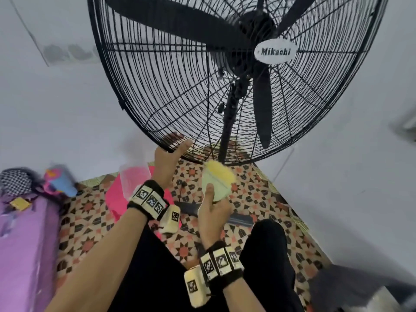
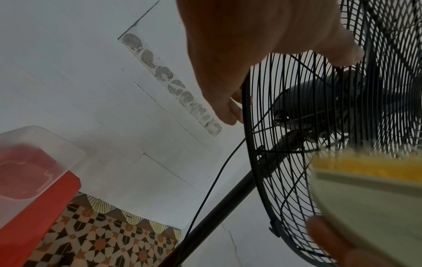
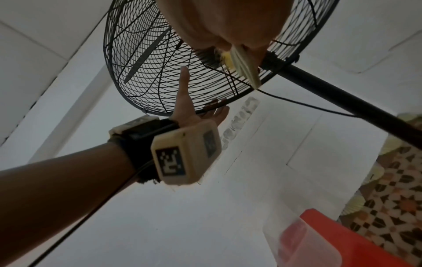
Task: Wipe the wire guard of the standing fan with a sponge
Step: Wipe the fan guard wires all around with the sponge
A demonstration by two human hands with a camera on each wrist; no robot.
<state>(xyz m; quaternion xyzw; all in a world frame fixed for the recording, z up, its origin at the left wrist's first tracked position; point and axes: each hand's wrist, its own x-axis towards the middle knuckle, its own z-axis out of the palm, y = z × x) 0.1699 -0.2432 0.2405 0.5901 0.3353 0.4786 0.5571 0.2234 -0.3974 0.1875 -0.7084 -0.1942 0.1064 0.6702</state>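
Note:
The black wire guard (image 1: 180, 86) of the standing fan fills the upper head view, with a "Mikachi" badge (image 1: 275, 51) at its hub. My left hand (image 1: 167, 158) is at the guard's lower left rim, thumb straight across the front wires and fingers stretched behind the rim; the same left hand (image 3: 194, 110) shows in the right wrist view. My right hand (image 1: 213, 212) grips a yellow and pale green sponge (image 1: 217, 181) just below the guard's lowest edge, beside the pole. The sponge (image 2: 365, 189) looks blurred in the left wrist view and appears apart from the wires.
The fan's black pole (image 1: 227, 131) and cord (image 2: 205, 198) run down to a patterned floor (image 1: 258, 199). A clear plastic tub (image 1: 132, 179) sits on a red box at the left wall. A purple case (image 1: 24, 244) lies far left. White walls close in behind and right.

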